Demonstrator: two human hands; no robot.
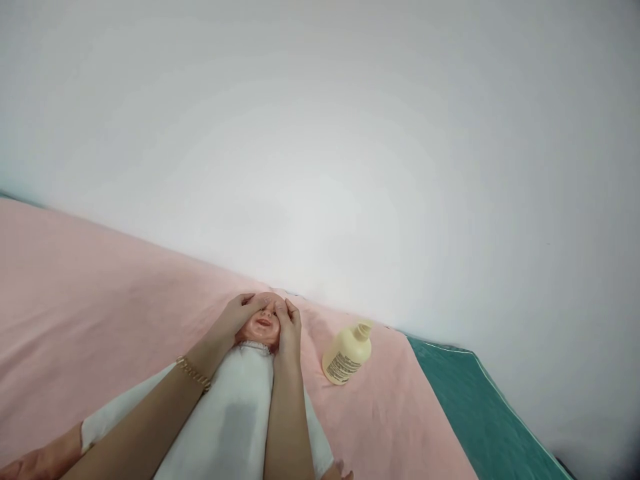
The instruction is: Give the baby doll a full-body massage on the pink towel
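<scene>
A baby doll [239, 380] in a white outfit lies on its back on a pink cloth [125, 287], with its head toward the wall. Both of its arms are spread out at the sides. My left hand [241, 316] cups one side of the doll's head [264, 325], its thumb laid across the forehead near the eye. On the other side, my right hand [289, 328] is curled round the head, with the thumb near the other eye. My fingers partly cover the doll's eyes and cheeks. A gold-coloured bracelet [193, 373] circles my left wrist.
Right of the doll a pale yellow pump bottle [346, 353] with a dark printed label stands on the pink cloth. Beyond the cloth's right edge shows a green surface [480, 407]. A plain white wall [320, 147] rises right behind the bed-like surface.
</scene>
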